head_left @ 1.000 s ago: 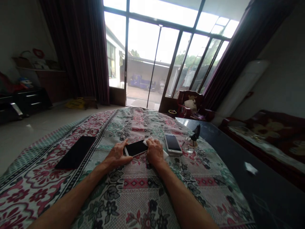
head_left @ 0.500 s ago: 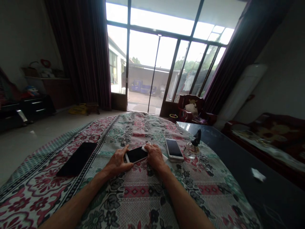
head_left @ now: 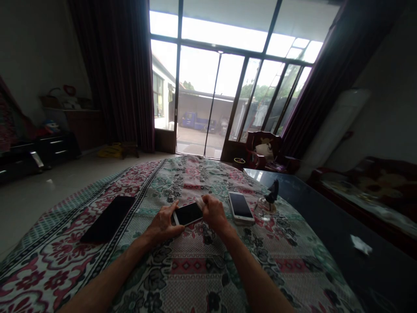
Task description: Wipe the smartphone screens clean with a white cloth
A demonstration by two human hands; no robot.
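A white-edged smartphone (head_left: 188, 214) with a dark screen lies low over the patterned tablecloth (head_left: 192, 243). My left hand (head_left: 164, 223) grips its left end, thumb along the near edge and fingers at the far side. My right hand (head_left: 214, 212) is closed at the phone's right end, pinching a small white tissue (head_left: 200, 202) against the screen's upper right corner. Most of the tissue is hidden by the fingers. Just right of that hand, a white phone (head_left: 241, 206) rests on top of another one. A clear bottle with a black spray head (head_left: 267, 203) stands beside them.
A large black tablet-like slab (head_left: 108, 219) lies on the cloth at left. To the right, a crumpled white tissue (head_left: 361, 244) sits on a dark tabletop (head_left: 332, 226). Beyond are a wooden armchair (head_left: 263, 150) and glass doors (head_left: 195, 108).
My right hand has turned and closed more into a fist at the phone's right end, still with the tissue. My left hand keeps its hold. The whole view has shifted slightly.
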